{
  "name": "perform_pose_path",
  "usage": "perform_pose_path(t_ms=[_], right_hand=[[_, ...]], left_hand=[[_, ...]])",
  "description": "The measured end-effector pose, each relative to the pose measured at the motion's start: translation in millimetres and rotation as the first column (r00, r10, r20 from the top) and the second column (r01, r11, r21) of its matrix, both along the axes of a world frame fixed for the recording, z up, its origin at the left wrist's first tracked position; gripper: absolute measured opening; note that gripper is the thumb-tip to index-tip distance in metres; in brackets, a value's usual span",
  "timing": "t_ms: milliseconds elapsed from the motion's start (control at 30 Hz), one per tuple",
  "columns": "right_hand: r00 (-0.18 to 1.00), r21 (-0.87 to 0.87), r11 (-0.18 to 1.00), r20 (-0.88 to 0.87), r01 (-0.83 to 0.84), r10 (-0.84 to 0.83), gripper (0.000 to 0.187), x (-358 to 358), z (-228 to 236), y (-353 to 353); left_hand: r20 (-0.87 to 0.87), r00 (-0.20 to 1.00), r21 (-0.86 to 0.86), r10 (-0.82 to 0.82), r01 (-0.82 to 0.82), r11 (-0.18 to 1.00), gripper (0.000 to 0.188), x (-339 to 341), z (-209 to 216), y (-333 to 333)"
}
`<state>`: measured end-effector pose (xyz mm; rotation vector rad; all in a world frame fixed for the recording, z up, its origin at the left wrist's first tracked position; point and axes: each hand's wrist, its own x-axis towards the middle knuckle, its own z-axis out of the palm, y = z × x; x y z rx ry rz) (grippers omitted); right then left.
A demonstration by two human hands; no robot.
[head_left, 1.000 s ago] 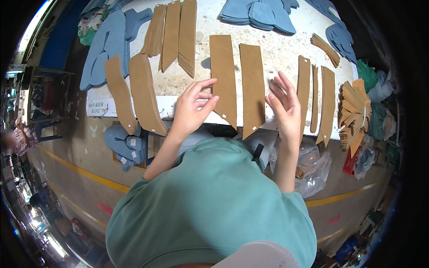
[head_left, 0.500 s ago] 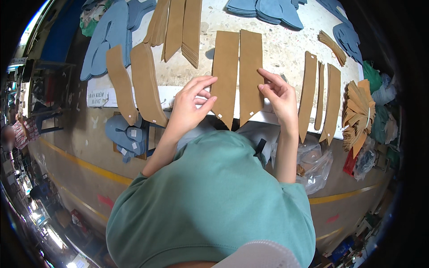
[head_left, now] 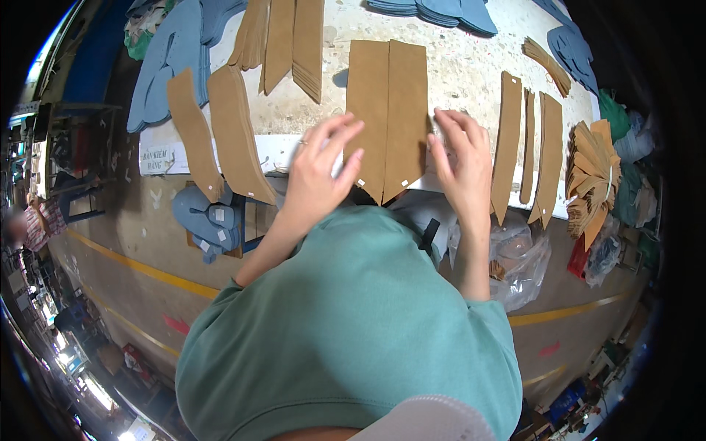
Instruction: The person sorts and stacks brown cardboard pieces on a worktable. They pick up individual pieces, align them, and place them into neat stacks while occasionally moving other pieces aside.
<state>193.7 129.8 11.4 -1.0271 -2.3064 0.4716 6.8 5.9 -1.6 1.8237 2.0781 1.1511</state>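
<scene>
Two long brown strips with slanted lower ends lie side by side in front of me, the left strip and the right strip. Their inner edges meet along a line, and their lower ends form a point over the table's near edge. Each has a small white sticker near its tip. My left hand is open at the left strip's outer edge, its fingertips just over that edge. Beside the right strip's outer edge, my right hand is open with fingers apart. Neither hand holds anything.
Curved brown pieces lie to the left, narrow brown strips to the right. Blue stacked pieces sit at the left and far side of the white table. A tied brown bundle hangs at the right edge.
The gap between the two strips has closed as they came together edge to edge. My right hand has drawn slightly off the right strip, and the fingers of both hands have spread.
</scene>
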Motion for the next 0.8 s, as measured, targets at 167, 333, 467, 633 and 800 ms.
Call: perform_pose_path(t_ms=[167,333,467,633,800], right_hand=[[0.902,-0.210,0.901,0.136,-0.379,0.410,0.042,-2.0,1.2,-13.3],[0.927,-0.005,0.960,0.258,-0.280,0.272,0.052,-40.7,-16.6,16.1],[0.942,0.072,0.983,0.304,-0.168,0.139,0.056,-64.0,-23.2,39.2],[0.897,-0.058,0.924,0.226,-0.378,0.380,0.049,-46.1,-12.0,-8.8],[0.820,-0.491,0.681,-0.135,-0.543,0.556,0.026,-2.9,12.7,-16.0]], left_hand=[[-0.109,0.982,-0.088,-0.151,0.142,0.986,0.039,13.5,-6.2,-6.1],[-0.158,0.972,-0.135,-0.176,0.156,0.979,0.040,16.4,-10.1,-9.3],[-0.089,0.994,-0.091,-0.066,0.058,0.994,0.048,10.5,-8.5,-12.7],[-0.082,0.993,-0.143,-0.082,0.069,0.987,0.051,-11.2,-2.4,-17.8],[0.155,0.987,-0.152,-0.037,0.061,0.986,0.032,-36.3,25.5,-18.0]])
